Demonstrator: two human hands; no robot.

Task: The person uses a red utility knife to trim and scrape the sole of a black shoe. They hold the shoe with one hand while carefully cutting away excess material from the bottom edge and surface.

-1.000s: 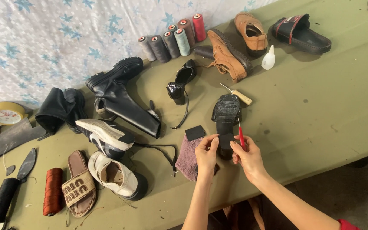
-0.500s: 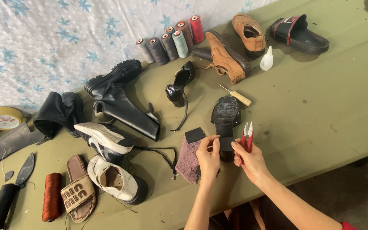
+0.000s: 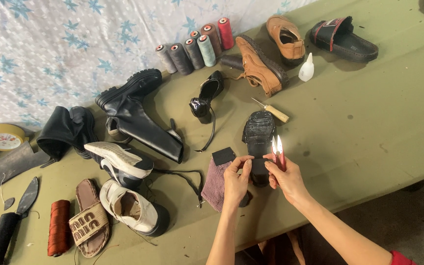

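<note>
Landmark: the black shoe (image 3: pixel 259 142) lying sole-up on the green table (image 3: pixel 369 122), near its front edge; every place below is told from it
Left hand (image 3: pixel 235 180): at the shoe's heel end, on its left side; fingers closed in a pinch on the sole's edge there
Right hand (image 3: pixel 286 177): at the heel end, on its right side; closed around red thread snips (image 3: pixel 278 151) whose blades point up and stand slightly apart beside the shoe's waist; thumb and forefinger also touch the sole
Rubber patch (image 3: pixel 223 156): a small black square just left of the shoe, lying loose on the table, touching neither hand
Cloth (image 3: pixel 217 179): mauve, left of the shoe and below the patch, partly under the left wrist
Awl (image 3: pixel 271 110): wooden-handled, just beyond the shoe's toe
Glue bottle (image 3: pixel 306 67): white, well beyond the toe, to the right
Thread cones (image 3: pixel 195 49): a row far beyond the shoe, against the patterned backdrop
Other footwear: tan shoes (image 3: pixel 266 54) and a black slide (image 3: pixel 343 39) beyond; a black heeled sandal (image 3: pixel 206 98) and a tall boot (image 3: pixel 141 115) to the left
Progress — a judgement: the sole looks roughened and both hands work at the heel; the patch is not yet on, so trimming seems in hand and fitting remains
</note>
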